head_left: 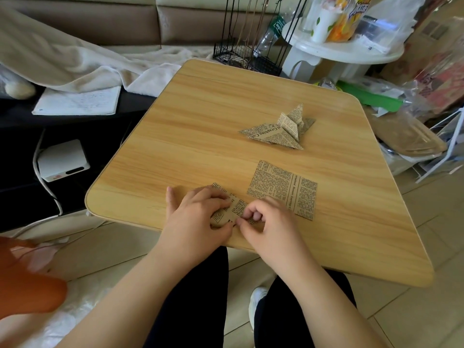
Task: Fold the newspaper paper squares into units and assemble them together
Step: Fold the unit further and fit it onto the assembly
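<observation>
A partly folded newspaper-print paper piece (pixel 234 209) lies near the front edge of the wooden table (pixel 200 121). My left hand (pixel 198 219) lies over its left part, fingers curled down onto it. My right hand (pixel 268 222) pinches its right edge with curled fingertips. A flat newspaper square (pixel 283 188) lies just right of my hands, its near corner under my right hand. Farther back sit folded newspaper units (pixel 278 129), stacked together in pointed shapes.
A white round side table (pixel 351 50) with a cup and snack bags stands behind. A black wire rack (pixel 246 54) is at the table's far edge. Plastic bags and clutter (pixel 401 116) crowd the right. A sofa with a blanket (pixel 75 61) is left.
</observation>
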Demonstrator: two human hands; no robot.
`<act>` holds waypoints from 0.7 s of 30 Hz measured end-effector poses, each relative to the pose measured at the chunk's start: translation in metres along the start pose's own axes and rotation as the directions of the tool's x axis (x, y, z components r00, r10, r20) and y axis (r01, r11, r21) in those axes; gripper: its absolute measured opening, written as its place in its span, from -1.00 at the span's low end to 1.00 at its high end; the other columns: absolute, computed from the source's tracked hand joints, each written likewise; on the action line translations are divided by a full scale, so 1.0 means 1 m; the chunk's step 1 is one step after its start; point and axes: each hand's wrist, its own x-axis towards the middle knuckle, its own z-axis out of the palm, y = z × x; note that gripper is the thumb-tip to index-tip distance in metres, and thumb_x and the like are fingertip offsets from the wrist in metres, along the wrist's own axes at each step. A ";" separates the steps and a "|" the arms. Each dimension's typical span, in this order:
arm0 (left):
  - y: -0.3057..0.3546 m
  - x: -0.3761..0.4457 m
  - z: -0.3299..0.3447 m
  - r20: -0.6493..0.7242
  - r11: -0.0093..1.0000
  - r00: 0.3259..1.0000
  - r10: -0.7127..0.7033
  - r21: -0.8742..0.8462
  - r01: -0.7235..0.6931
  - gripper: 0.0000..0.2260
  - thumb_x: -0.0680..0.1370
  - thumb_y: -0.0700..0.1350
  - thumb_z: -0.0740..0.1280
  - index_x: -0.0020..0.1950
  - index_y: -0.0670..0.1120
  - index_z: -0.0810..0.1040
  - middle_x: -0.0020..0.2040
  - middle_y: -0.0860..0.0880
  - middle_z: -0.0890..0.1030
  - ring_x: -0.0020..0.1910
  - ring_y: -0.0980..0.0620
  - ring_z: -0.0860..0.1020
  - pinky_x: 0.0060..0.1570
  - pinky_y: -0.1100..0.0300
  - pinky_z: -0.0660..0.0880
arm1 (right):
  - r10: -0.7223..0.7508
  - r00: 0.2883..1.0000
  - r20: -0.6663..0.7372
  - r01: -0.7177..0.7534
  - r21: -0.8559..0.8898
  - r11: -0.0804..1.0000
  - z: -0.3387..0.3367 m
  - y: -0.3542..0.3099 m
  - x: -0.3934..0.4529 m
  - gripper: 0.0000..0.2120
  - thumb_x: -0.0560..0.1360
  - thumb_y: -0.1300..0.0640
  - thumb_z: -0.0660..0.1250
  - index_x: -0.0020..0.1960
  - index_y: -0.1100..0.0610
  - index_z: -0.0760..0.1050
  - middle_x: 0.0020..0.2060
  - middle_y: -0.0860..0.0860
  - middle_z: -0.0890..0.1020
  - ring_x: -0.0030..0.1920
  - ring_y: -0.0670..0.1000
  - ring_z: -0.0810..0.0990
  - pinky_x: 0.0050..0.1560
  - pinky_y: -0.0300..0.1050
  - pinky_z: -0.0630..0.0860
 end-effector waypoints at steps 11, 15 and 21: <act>-0.008 -0.020 -0.016 -0.083 0.924 0.921 -0.381 -0.012 0.381 -0.57 0.30 0.07 0.45 0.13 0.35 0.49 0.26 0.22 0.30 0.38 0.11 0.12 0.41 -0.10 -0.17 | 0.022 0.998 0.050 -0.022 0.000 1.000 -0.002 0.000 0.000 -0.79 0.40 0.01 0.43 -0.27 -0.10 0.40 -0.30 -0.16 0.40 -0.16 -0.07 0.40 -0.03 0.00 0.39; -0.008 -0.024 -0.024 -0.089 0.897 0.895 -0.438 -0.103 0.429 -0.55 0.32 -0.08 0.45 0.12 0.32 0.49 0.26 0.21 0.30 0.41 0.06 0.11 0.43 -0.07 -0.22 | 0.031 0.998 0.060 -0.030 -0.004 1.000 -0.002 0.000 -0.001 -0.81 0.42 0.00 0.43 -0.26 -0.08 0.41 -0.29 -0.14 0.41 -0.13 -0.06 0.40 0.01 -0.01 0.37; 0.011 -0.026 -0.018 -0.167 0.937 0.929 -0.331 -0.172 0.303 -0.70 0.34 -0.20 0.41 -0.19 0.24 0.52 0.18 0.31 0.30 0.45 0.11 0.04 0.38 -0.16 -0.24 | 0.028 0.999 0.029 -0.028 -0.006 1.000 -0.002 -0.002 0.000 -0.80 0.38 -0.01 0.46 -0.27 -0.07 0.42 -0.32 -0.15 0.39 -0.16 -0.05 0.39 -0.06 -0.01 0.37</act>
